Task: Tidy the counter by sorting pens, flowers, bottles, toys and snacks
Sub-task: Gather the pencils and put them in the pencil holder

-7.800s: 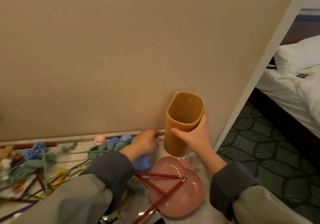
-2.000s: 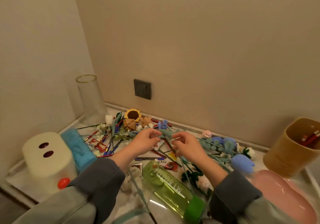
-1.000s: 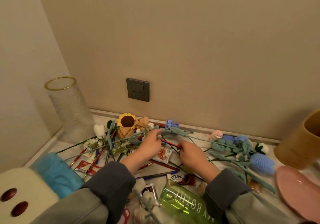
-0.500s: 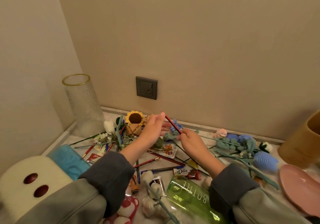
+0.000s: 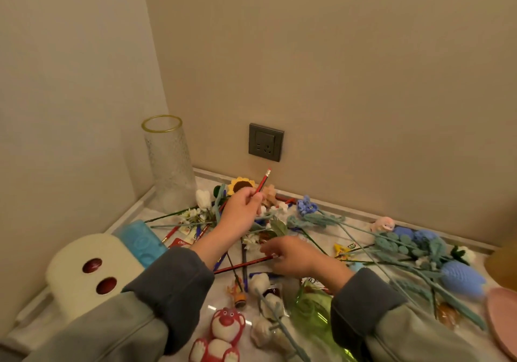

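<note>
Pencils are being collected: one red pencil [image 5: 261,184] is pinched upright by the left hand [image 5: 240,216]; a second pencil [image 5: 240,266] lies flat on the desk [image 5: 207,303], its length running leftward from the right hand [image 5: 293,258], whose fingers [image 5: 265,248] are met at its end; their grip cannot be told.

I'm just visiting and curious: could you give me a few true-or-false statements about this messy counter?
1. The left hand holds a red pencil. True.
2. The glass vase is full of flowers. False: it stands empty, and the flowers lie on the counter.
3. The green bottle stands upright. False: it lies on its side.
4. A red bear toy sits near the counter's front edge. True.
</note>
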`<action>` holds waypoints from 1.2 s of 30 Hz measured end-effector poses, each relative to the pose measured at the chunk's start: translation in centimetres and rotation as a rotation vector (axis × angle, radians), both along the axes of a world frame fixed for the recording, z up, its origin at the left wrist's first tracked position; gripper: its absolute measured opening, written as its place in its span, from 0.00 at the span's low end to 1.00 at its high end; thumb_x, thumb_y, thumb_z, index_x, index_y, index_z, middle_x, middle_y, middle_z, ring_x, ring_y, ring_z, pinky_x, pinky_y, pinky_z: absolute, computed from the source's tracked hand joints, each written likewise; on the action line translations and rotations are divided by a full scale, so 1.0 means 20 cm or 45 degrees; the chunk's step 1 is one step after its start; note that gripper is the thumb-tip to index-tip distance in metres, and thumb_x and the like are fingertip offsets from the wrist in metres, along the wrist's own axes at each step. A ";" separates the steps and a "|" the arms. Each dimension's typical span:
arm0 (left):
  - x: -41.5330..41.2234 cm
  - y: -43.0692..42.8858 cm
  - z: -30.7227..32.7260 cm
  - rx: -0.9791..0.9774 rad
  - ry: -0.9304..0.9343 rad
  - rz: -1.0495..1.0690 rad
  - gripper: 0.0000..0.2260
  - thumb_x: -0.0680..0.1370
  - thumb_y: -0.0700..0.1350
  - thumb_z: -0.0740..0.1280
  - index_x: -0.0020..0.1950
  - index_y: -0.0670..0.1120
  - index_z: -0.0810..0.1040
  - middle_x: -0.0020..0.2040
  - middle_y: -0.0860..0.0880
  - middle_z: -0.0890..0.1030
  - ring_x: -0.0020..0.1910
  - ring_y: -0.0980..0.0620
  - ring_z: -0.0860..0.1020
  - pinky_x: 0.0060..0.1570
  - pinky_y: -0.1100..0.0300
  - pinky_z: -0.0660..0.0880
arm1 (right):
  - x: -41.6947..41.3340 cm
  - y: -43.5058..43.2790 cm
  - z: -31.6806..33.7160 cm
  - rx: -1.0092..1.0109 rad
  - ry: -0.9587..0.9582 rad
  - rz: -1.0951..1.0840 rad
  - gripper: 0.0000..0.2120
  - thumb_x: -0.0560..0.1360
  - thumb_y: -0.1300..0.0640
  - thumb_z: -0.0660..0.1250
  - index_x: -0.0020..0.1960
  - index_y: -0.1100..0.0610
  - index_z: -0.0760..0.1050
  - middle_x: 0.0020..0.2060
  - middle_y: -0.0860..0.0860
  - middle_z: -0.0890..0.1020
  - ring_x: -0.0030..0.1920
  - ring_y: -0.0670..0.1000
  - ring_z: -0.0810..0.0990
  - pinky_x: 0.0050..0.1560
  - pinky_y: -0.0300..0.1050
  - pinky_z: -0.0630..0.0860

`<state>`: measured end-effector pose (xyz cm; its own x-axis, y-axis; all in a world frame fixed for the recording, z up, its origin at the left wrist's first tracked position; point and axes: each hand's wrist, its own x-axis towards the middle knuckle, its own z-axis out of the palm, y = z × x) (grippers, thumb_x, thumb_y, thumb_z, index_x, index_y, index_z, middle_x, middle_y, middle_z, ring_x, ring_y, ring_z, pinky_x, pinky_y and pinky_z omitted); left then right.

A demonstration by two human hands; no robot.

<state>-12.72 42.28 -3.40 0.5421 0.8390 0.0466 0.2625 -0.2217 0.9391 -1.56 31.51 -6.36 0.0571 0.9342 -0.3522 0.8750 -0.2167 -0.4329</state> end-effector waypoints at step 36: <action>0.18 -0.08 0.04 -0.031 0.146 -0.339 0.14 0.83 0.47 0.53 0.49 0.46 0.77 0.36 0.51 0.73 0.35 0.53 0.70 0.39 0.57 0.67 | 0.27 -0.18 0.33 0.466 0.381 -0.676 0.12 0.78 0.63 0.64 0.59 0.58 0.80 0.44 0.58 0.83 0.42 0.49 0.76 0.45 0.45 0.73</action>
